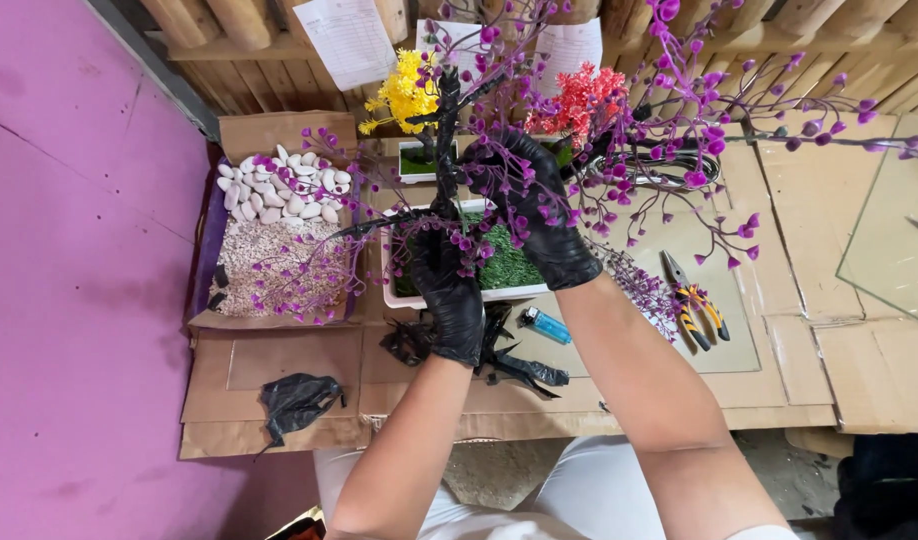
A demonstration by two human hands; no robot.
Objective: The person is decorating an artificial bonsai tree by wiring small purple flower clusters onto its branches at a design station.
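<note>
Left hand: your black-gloved grip is closed around the lower trunk of the artificial purple tree, centre frame.
Right hand: gloved, your grip is clasped on the branches right of the trunk.
Tree base: over white tray of green turf.
Left: box of white pebbles.
Right: pliers; blue lighter.

Purple tree upright in its tray

Your artificial tree stands dark-trunked in the white tray of green turf, its thin branches spreading wide, dotted with purple and magenta bead blossoms.
</note>
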